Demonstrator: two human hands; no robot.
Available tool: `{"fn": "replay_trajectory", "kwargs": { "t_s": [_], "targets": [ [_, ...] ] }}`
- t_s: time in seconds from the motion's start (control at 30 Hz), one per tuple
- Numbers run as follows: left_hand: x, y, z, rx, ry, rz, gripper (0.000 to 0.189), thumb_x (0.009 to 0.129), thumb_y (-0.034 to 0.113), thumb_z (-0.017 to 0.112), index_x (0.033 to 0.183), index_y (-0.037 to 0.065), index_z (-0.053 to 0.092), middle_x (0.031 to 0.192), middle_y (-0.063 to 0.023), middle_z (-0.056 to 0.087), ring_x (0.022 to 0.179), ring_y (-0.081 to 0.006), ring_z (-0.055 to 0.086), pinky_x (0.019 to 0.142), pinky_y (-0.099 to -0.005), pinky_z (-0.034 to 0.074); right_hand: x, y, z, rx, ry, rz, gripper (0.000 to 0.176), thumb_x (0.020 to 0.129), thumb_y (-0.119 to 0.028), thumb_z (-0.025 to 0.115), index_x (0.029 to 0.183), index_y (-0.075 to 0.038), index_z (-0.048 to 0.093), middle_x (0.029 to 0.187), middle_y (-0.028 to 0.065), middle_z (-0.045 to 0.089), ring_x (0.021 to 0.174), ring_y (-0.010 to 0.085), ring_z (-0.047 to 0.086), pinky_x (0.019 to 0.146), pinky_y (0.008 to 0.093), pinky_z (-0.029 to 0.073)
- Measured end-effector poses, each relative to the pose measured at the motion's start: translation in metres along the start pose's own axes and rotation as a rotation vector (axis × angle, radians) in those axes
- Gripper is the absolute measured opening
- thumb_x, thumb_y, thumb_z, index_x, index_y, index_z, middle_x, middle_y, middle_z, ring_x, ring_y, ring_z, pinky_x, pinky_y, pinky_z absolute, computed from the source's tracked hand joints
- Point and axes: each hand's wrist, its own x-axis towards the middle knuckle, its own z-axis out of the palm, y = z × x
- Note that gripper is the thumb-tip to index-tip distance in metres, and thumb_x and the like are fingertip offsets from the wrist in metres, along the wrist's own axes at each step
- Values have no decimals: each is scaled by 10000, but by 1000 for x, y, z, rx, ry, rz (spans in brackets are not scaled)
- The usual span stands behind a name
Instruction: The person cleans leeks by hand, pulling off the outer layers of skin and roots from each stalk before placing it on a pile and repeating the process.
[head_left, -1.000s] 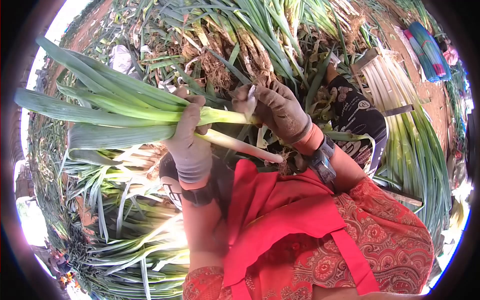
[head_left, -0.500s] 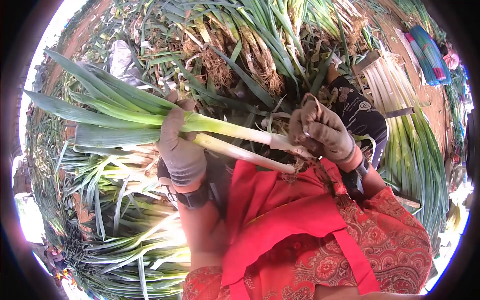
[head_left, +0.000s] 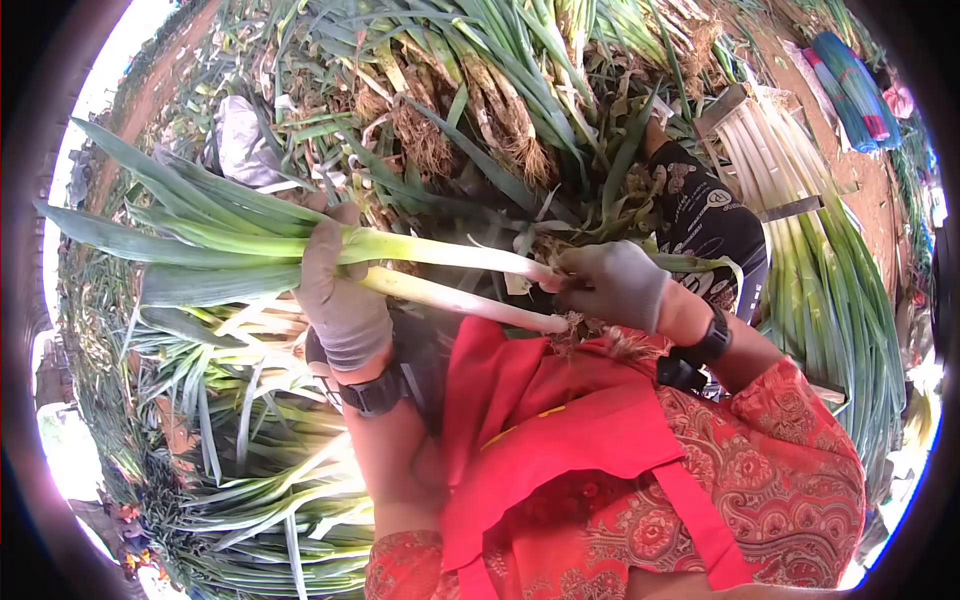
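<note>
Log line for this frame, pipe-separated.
left hand: holds upper leek, lower leek | right hand: on upper leek's root end | gloved: both

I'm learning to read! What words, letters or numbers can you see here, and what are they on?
"P", it seems: inside a pale ring on the dark trouser leg.
The pale lettering beside it: too small and blurred to read.
I can't make out any other text.
</note>
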Motion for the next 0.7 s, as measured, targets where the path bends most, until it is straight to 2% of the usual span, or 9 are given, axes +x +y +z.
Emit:
{"fn": "replay_trajectory", "kwargs": {
  "t_s": [0.07, 0.17, 0.3, 0.33, 0.43, 0.47, 0.53, 0.6, 0.7],
  "targets": [
    [5, 5, 5, -103, -31, 37, 390, 942, 198, 542, 1271, -6, 492, 933, -101, 626, 562, -53, 408, 530, -220, 384, 14, -3, 5, -129, 102, -104, 234, 844, -266, 652, 917, -48, 608, 757, 154, 632, 739, 329, 643, 653, 423, 510],
    [7, 11, 13, -216, -229, -19, 409, 940, 174, 566, 1290, -14, 466, 924, -113, 625, 543, -62, 386, 536, -228, 389, 34, -18, 14, -114, 322, -99, 154, 810, -192, 688, 880, -85, 601, 749, 125, 626, 679, 329, 633, 582, 414, 490],
    [16, 33, 39, 369, -46, 67, 357, 934, 123, 573, 1248, -36, 509, 865, -114, 638, 579, -73, 458, 552, -237, 400, 48, -30, 20, -35, 360, -156, 182, 808, -206, 695, 868, -73, 587, 777, 132, 635, 716, 343, 636, 619, 416, 503],
    [22, 36, 40, 365, -66, 116, 295, 934, 107, 556, 1186, -45, 580, 855, -95, 641, 615, -94, 507, 587, -243, 429, 46, -28, 19, -28, 322, -160, 246, 863, -284, 626, 932, -51, 584, 783, 142, 656, 775, 346, 660, 660, 442, 516],
    [57, 43, 19, 1040, -184, 516, 268, 929, 100, 548, 1123, -66, 629, 917, -109, 657, 685, -123, 563, 657, -258, 485, 30, -20, 1, -117, 106, 61, 282, 857, -314, 638, 940, -50, 585, 817, 156, 672, 787, 367, 660, 692, 449, 515],
    [64, 50, 23, 857, -59, 369, 259, 928, 100, 542, 1079, -78, 655, 973, -117, 661, 778, -130, 596, 712, -245, 495, 24, -9, 1, -60, 125, 75, 268, 846, -310, 642, 934, -62, 590, 825, 171, 678, 785, 386, 659, 703, 456, 514],
    [97, 52, 5, 751, 29, 343, 253, 931, 104, 530, 1085, -20, 688, 909, -90, 668, 747, -123, 592, 677, -241, 479, 8, 16, 2, -84, 135, 72, 217, 816, -268, 655, 917, -79, 621, 780, 171, 647, 763, 372, 645, 666, 441, 509],
    [100, 61, 11, 377, 285, 88, 289, 948, 116, 563, 1155, -76, 622, 1048, -99, 660, 781, -126, 566, 722, -233, 458, -14, 32, 0, -182, 41, 130, 186, 813, -241, 637, 923, -92, 637, 774, 165, 654, 774, 362, 656, 673, 446, 515],
    [132, 57, -39, 272, 325, 61, 315, 964, 147, 572, 1192, -67, 606, 1063, -99, 657, 767, -114, 543, 729, -240, 461, -58, 62, 13, -496, -144, 278, 213, 810, -212, 620, 992, -109, 663, 819, 141, 682, 838, 329, 682, 700, 456, 526]
  ]
}}
